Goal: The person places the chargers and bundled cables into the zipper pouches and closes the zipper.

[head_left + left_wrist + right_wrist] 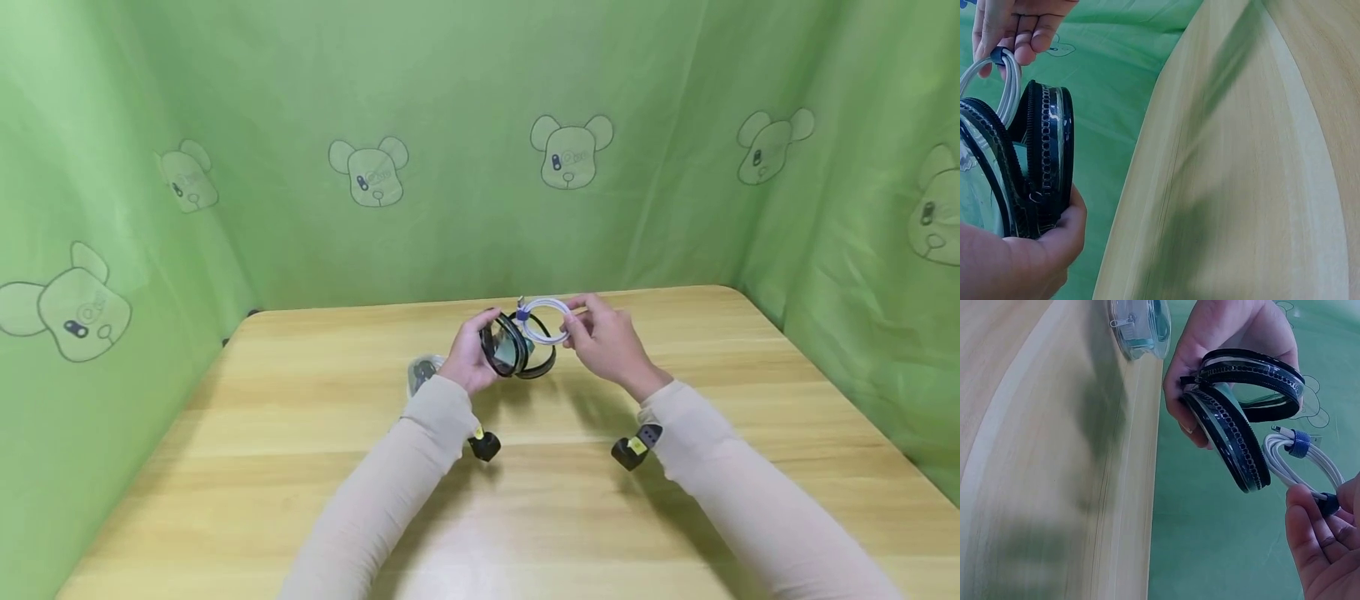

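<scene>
My left hand (468,357) grips a small round clear pouch (504,346) with black zipper edging. In the right wrist view the pouch (1229,425) stands unzipped, its two halves spread apart like a clam. My right hand (609,340) pinches a coiled white cable (546,321) at a dark strap (1327,505). A blue strap (1299,444) binds the other side of the coil, and a metal plug (1282,431) sticks out beside it. The coil hangs right at the mouth of the pouch; in the head view it overlaps the pouch's far half.
A second clear round case (1141,328) with a zipper pull lies on the wooden table (315,467), partly behind my left wrist in the head view. Green curtains (465,233) with bear-head prints surround the table's back and sides.
</scene>
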### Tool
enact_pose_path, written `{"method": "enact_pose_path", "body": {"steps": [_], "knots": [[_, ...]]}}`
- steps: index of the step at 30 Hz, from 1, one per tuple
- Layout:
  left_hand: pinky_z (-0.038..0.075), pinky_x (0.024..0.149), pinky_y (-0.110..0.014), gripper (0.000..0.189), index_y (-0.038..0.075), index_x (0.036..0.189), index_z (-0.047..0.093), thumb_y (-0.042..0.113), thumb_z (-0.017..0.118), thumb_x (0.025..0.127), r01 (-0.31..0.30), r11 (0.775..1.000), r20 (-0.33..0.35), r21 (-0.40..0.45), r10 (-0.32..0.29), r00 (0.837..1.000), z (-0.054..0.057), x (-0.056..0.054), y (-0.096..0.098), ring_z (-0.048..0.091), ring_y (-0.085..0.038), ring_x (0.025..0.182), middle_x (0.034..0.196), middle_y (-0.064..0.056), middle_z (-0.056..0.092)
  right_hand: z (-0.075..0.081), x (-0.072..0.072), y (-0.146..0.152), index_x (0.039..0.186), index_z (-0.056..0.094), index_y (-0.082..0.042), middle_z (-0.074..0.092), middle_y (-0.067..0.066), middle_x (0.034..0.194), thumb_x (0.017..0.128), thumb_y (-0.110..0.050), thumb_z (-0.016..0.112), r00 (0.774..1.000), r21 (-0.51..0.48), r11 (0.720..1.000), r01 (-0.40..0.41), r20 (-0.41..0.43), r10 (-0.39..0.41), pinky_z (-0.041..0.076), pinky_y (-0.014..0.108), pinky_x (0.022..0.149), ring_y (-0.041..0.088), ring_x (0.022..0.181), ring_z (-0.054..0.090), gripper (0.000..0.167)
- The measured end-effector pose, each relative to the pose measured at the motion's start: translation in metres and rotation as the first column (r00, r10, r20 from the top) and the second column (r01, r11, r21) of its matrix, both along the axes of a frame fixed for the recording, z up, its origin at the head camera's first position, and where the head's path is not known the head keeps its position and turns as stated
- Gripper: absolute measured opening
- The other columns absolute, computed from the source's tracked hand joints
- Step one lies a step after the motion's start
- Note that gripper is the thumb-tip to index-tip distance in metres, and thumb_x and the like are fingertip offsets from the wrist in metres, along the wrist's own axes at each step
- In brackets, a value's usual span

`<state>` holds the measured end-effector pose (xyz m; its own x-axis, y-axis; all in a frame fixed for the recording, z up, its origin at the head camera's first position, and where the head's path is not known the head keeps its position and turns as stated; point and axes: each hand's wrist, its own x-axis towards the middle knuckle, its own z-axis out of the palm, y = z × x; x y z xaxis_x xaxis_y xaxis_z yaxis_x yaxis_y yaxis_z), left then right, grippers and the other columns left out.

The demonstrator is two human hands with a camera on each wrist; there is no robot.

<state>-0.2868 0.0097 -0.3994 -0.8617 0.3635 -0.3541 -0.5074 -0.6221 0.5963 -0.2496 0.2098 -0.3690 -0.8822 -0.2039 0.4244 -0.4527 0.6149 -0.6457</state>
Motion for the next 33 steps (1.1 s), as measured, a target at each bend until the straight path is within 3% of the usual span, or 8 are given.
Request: {"method": "enact_pose_path", "body": {"steps": [7, 17, 21, 26, 28, 33], "knots": [[0.046, 0.088, -0.038, 0.039, 0.015, 0.121, 0.043, 0.031, 0.062, 0.091, 0.008, 1.0, -0.014, 0.023, -0.008, 1.0, 0.0023, -0.0014, 0.0014, 0.056, -0.019, 0.091, 0.101, -0.004, 0.055, 0.0018, -0.0008, -0.0012, 0.112, 0.055, 0.006, 0.07, 0.019, 0.089, 0.098, -0.002, 0.052, 1.0, 0.009, 1.0, 0.001, -0.018, -0.001, 0.054, 0.025, 0.056, 0.026, 0.071, 0.068, 0.017], [0.046, 0.087, -0.038, 0.031, 0.015, 0.115, 0.049, 0.03, 0.061, 0.091, 0.0, 1.0, -0.005, 0.019, 0.0, 1.0, -0.0004, -0.0002, 0.0034, 0.058, -0.02, 0.09, 0.102, -0.003, 0.057, 0.0022, 0.0018, -0.0047, 0.113, 0.055, 0.006, 0.07, 0.019, 0.088, 0.098, -0.003, 0.052, 1.0, -0.013, 1.0, -0.013, 0.02, 0.013, 0.055, 0.024, 0.057, 0.03, 0.072, 0.069, 0.018], [0.046, 0.088, -0.037, 0.027, 0.015, 0.113, 0.049, 0.031, 0.057, 0.094, 0.024, 0.999, -0.014, 0.029, -0.024, 1.0, 0.0001, 0.0007, 0.0035, 0.055, -0.024, 0.11, 0.104, -0.005, 0.058, -0.0001, 0.0011, -0.0049, 0.114, 0.055, 0.005, 0.07, 0.018, 0.088, 0.098, -0.004, 0.052, 1.0, -0.011, 1.0, -0.008, 0.027, 0.008, 0.054, 0.025, 0.056, 0.027, 0.071, 0.068, 0.018], [0.047, 0.088, -0.037, 0.026, 0.014, 0.112, 0.05, 0.031, 0.057, 0.094, 0.015, 0.999, -0.006, 0.037, -0.015, 1.0, -0.0004, 0.0008, 0.0044, 0.052, -0.025, 0.116, 0.109, -0.006, 0.056, -0.0024, 0.0002, -0.0045, 0.115, 0.055, 0.005, 0.07, 0.017, 0.087, 0.098, -0.005, 0.052, 1.0, -0.009, 1.0, -0.008, 0.03, 0.008, 0.054, 0.025, 0.056, 0.026, 0.07, 0.068, 0.02], [0.047, 0.089, -0.038, 0.032, 0.012, 0.117, 0.048, 0.03, 0.059, 0.093, 0.008, 0.999, -0.006, 0.04, -0.008, 1.0, 0.0, 0.0015, 0.0046, 0.052, -0.026, 0.115, 0.109, -0.006, 0.055, -0.0027, 0.0, -0.0048, 0.115, 0.055, 0.005, 0.07, 0.017, 0.086, 0.098, -0.005, 0.052, 0.999, -0.009, 1.0, -0.011, 0.03, 0.011, 0.054, 0.025, 0.056, 0.024, 0.068, 0.068, 0.02], [0.045, 0.095, -0.04, 0.048, 0.009, 0.131, 0.039, 0.03, 0.059, 0.093, 0.018, 0.998, -0.012, 0.054, -0.017, 1.0, 0.0021, 0.0022, 0.0057, 0.039, -0.032, 0.133, 0.11, -0.009, 0.054, -0.0028, -0.0004, -0.0056, 0.116, 0.054, 0.006, 0.07, 0.016, 0.085, 0.099, -0.006, 0.052, 0.999, -0.003, 1.0, -0.019, 0.033, 0.019, 0.053, 0.025, 0.055, 0.023, 0.067, 0.067, 0.021]]}}
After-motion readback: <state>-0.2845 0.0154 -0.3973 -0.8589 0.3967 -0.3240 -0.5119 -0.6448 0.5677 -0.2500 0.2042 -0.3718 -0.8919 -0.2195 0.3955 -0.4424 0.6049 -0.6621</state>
